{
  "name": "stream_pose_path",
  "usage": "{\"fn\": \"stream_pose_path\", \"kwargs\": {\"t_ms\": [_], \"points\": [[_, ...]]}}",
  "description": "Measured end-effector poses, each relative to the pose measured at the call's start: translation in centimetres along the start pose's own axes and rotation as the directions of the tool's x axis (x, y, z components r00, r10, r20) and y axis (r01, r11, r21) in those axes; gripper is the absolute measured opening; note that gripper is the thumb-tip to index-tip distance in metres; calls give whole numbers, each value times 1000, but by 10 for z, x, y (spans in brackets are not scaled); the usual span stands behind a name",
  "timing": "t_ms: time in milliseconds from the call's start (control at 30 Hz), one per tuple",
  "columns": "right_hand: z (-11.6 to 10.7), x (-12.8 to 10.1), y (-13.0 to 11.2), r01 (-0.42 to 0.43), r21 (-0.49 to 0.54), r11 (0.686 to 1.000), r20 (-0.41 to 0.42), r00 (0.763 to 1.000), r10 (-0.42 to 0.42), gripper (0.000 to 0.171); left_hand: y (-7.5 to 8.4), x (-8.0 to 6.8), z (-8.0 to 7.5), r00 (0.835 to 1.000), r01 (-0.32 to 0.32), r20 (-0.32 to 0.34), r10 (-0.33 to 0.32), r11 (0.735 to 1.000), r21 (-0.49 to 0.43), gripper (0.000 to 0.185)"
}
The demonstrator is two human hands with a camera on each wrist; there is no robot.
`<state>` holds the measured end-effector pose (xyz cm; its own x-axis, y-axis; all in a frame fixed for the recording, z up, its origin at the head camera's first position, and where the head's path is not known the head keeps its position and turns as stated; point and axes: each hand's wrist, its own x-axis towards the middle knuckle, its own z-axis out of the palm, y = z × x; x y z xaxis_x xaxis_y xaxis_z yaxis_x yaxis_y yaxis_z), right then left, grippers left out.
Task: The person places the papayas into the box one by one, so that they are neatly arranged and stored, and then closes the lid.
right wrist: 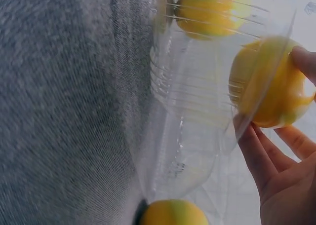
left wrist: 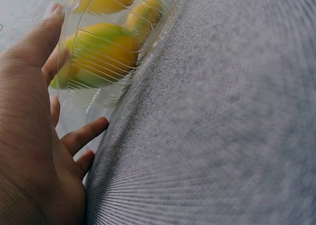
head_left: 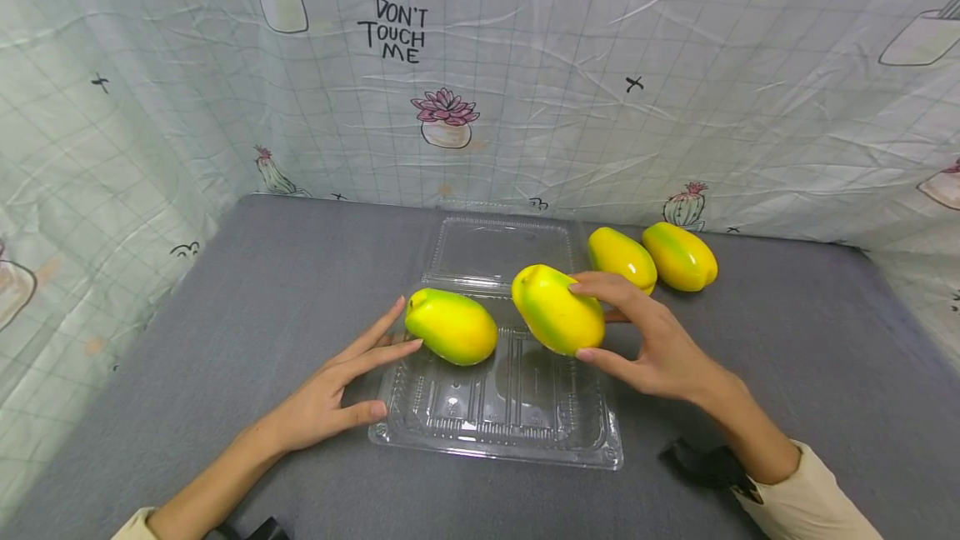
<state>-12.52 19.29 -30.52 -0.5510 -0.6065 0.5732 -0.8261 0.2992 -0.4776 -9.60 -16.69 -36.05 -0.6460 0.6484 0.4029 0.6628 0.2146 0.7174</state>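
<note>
My right hand grips a yellow-green papaya between thumb and fingers, over the right half of a clear plastic clamshell box. Another papaya lies in the left half of the box. Beside it is my left hand, its fingers spread and fairly straight, fingertips right at the papaya's left end and thumb near the box's rim. In the left wrist view this papaya shows through the ribbed wall. From the right wrist, the gripped papaya appears partly behind the clear rim.
Two more papayas lie side by side at the back right. The box's lid is folded back flat toward the patterned curtain. Grey cloth covers the table. A black strap is near my right wrist.
</note>
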Motion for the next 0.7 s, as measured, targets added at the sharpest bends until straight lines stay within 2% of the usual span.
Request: {"fn": "stream_pose_path", "kwargs": {"t_ms": [67, 300, 500, 700], "points": [[2, 1, 1, 13, -12, 1000, 1, 1000, -13, 66, -1, 0, 0, 1000, -6, -2, 6, 1000, -2, 54], [15, -13, 32, 39, -9, 999, 24, 999, -39, 64, -1, 0, 0, 1000, 2, -6, -2, 1000, 8, 56], [20, -12, 35, 55, -33, 998, 37, 998, -54, 64, -2, 1, 0, 1000, -7, -10, 7, 1000, 12, 56], [24, -12, 34, 27, -76, 997, 69, 997, -22, 63, -2, 1, 0, 1000, -2, -9, 2, 1000, 18, 57]]}}
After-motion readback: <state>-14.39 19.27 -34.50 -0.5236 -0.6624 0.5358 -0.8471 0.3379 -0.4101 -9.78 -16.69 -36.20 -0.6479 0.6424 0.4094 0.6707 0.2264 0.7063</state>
